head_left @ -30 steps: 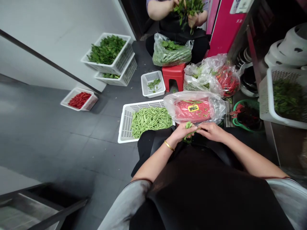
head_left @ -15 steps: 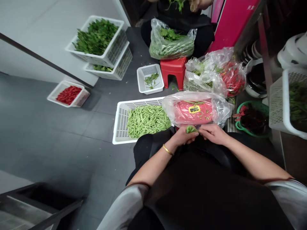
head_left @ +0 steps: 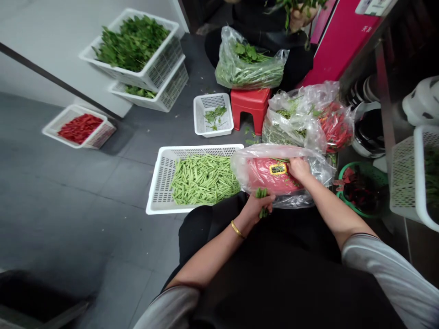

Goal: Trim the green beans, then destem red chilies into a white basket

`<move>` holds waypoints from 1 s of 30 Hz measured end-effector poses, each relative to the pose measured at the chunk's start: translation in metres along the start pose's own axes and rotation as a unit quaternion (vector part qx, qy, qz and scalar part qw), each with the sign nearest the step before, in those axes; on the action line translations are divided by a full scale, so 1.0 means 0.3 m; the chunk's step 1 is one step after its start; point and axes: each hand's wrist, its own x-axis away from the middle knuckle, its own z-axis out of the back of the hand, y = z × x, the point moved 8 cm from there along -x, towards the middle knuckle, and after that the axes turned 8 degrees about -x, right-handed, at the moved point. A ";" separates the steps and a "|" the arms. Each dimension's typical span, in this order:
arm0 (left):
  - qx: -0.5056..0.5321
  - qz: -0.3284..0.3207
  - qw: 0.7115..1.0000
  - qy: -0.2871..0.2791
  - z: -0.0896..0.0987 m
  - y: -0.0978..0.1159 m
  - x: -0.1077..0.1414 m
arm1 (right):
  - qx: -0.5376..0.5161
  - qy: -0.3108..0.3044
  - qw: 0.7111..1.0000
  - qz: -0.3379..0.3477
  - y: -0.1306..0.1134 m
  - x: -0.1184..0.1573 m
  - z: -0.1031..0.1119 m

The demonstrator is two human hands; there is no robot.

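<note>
A small bunch of green bean pieces (head_left: 261,193) is gripped in my left hand (head_left: 255,205), its fingers closed around them just in front of the plastic bag. My right hand (head_left: 299,169) reaches over the clear plastic bag (head_left: 242,162) with a red inside. Its fingers look closed at the end of a long green bean (head_left: 279,159) lying there; the fingertips are partly hidden. Bean scraps and a yellow-and-black label (head_left: 277,169) show on the red surface. Left of the bag, a white basket (head_left: 159,183) holds a heap of green beans (head_left: 206,178).
Opposite sits another person, whose hand (head_left: 302,18) holds leafy greens. Between us stand a red stool (head_left: 250,98) bearing bagged greens (head_left: 250,68), and a small white basket (head_left: 213,134). Bagged red chillies (head_left: 334,128) and a green basket (head_left: 363,212) are on the right; stacked baskets (head_left: 161,68) far left.
My right hand has left my left hand and moved forward onto the bag. My left hand has shifted slightly left and down, keeping its bean pieces. The view has shifted a little.
</note>
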 end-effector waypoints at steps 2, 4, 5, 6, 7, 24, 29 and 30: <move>-0.019 0.013 1.000 -0.004 0.006 -0.018 -0.011 | 0.009 -0.018 1.000 -0.022 0.029 -0.047 0.001; -0.026 0.021 0.999 -0.003 0.015 -0.032 -0.022 | -0.013 -0.008 1.000 -0.015 0.036 -0.029 0.006; -0.030 0.023 0.999 0.001 0.021 -0.039 -0.028 | -0.041 0.005 0.999 -0.008 0.034 0.005 0.008; -0.034 0.024 0.999 0.009 0.029 -0.047 -0.035 | -0.083 0.017 0.996 0.000 0.029 0.055 0.005; -0.036 0.025 0.999 0.023 0.039 -0.056 -0.043 | -0.138 0.025 0.990 0.007 0.019 0.118 -0.002; 0.114 -0.057 0.991 0.029 -0.052 -0.035 0.078 | -0.667 0.045 0.740 0.071 -0.208 0.646 0.075; 0.156 -0.037 0.987 -0.015 -0.079 -0.021 0.130 | -0.791 -0.060 0.596 0.126 -0.289 0.688 0.140; 0.142 -0.018 0.989 -0.032 -0.084 -0.025 0.140 | -0.750 -0.101 0.637 0.149 -0.288 0.691 0.146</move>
